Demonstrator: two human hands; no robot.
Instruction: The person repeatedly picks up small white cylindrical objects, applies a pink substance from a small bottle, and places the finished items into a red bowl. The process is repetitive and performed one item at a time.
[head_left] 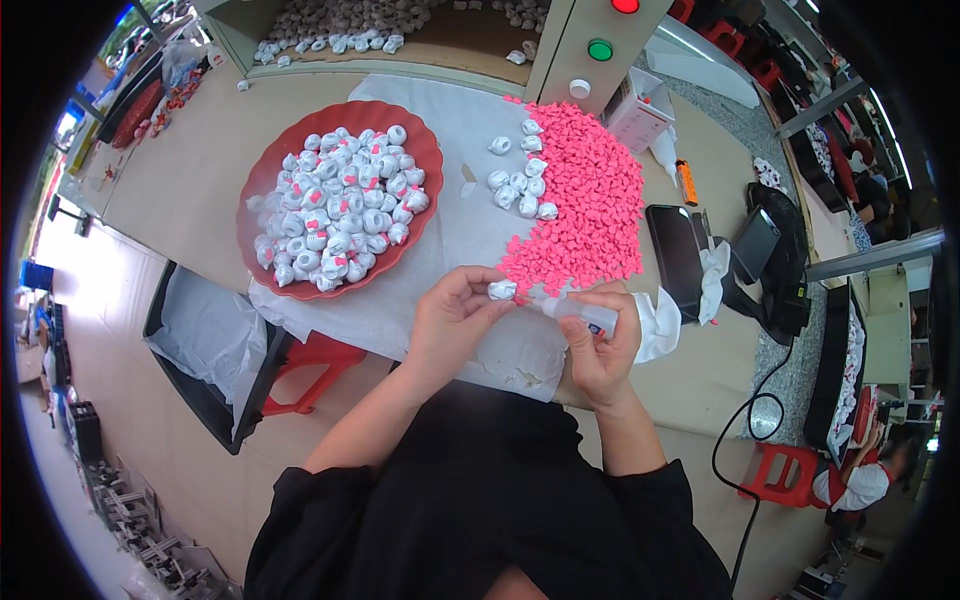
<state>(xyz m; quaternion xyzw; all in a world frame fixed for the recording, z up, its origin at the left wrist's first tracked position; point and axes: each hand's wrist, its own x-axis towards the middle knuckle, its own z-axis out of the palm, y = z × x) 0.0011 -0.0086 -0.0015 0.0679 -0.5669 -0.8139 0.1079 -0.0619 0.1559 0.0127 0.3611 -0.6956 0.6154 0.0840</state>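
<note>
Between the thumb and fingers of my left hand [455,315] is a small white rounded piece [502,290]. My right hand [604,345] grips a translucent white squeeze bottle [590,316], its tip pointing left toward that piece. Just beyond both hands spreads a large pile of small pink pieces [590,190]. Several white rounded pieces [517,183] lie along the pile's left edge. To the left, a scalloped red bowl [427,150] is heaped with similar white pieces, some with a pink piece on them.
White paper [450,120] covers the table. A dark phone [674,250], an orange lighter [686,183] and crumpled white tissue [657,325] lie right. An open-fronted cabinet [565,55] with more white pieces stands behind. A black paper-lined tray [215,345] and red stool [315,372] are lower left.
</note>
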